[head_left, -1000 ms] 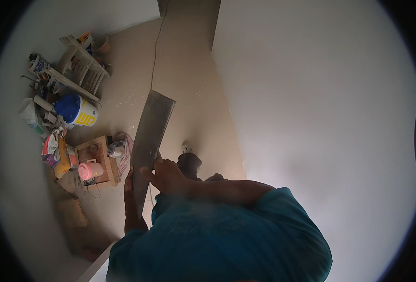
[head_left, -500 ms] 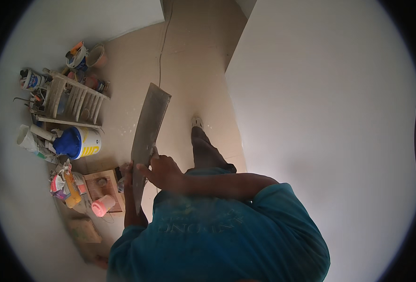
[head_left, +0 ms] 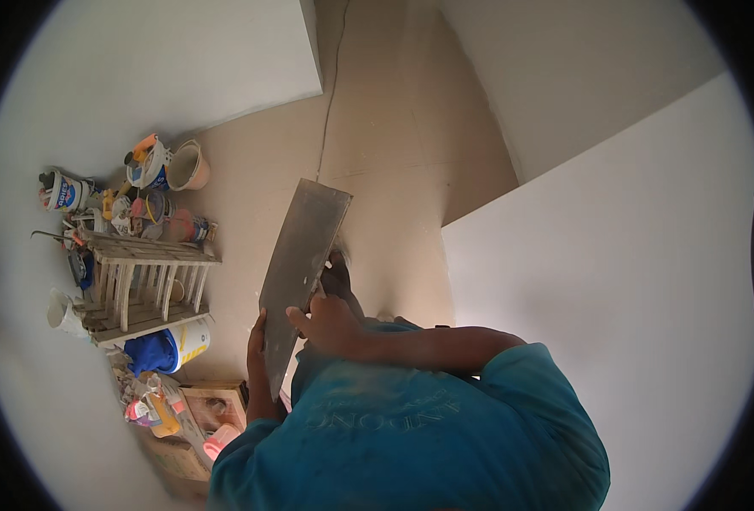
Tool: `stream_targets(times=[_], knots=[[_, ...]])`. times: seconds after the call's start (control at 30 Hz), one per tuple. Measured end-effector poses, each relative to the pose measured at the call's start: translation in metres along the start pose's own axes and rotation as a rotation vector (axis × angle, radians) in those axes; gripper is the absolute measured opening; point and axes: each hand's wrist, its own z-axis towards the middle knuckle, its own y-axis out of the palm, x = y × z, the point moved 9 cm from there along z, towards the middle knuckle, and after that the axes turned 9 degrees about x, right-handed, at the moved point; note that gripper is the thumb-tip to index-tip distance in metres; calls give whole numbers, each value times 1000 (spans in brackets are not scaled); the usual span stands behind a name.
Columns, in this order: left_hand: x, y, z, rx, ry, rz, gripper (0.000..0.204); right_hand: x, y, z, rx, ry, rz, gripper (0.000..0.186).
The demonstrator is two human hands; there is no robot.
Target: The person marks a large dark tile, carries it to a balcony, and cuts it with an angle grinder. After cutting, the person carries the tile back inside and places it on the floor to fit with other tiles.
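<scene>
A long, wide dark metal plate (head_left: 303, 243) with pale flecks is held upright in front of my teal shirt (head_left: 377, 422), tilted toward the right at its top. My left hand (head_left: 258, 345) grips its left edge near the lower end, the fingers partly hidden. My right hand (head_left: 330, 328) is closed on it at the right side, with the thumb across the face of the plate. A dark trouser leg (head_left: 336, 274) shows partly behind the plate.
Along the left wall are a wooden stool (head_left: 151, 328), paint buckets (head_left: 188, 166), a blue-and-white bucket (head_left: 185, 345), a wooden box (head_left: 211, 400) and bags. A cord (head_left: 330, 102) runs over the floor (head_left: 394, 136). A white wall (head_left: 581, 264) fills the right, with a corner opening beyond.
The view has moved forward: the floor items and wall edges sit lower in the picture, and more passage shows at the top. The plate stays in both hands, slightly farther right.
</scene>
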Motion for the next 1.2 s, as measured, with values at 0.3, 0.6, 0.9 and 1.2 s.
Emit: stream_targets(times=[0.3,0.6,0.9,1.2], knots=[[230,204,176,-172,-21,139,70,-101,-154,226,370,-76,-98,51],[416,444,350,-276,-18,380,71,-155,-327,440,524,-104,62,53],[531,646,441,-250,-59,412,69,-224,-506,632,484,-215,-139,53],[629,792,539,-245,-114,412,67,-265,-623,817,345,-98,-47,64]])
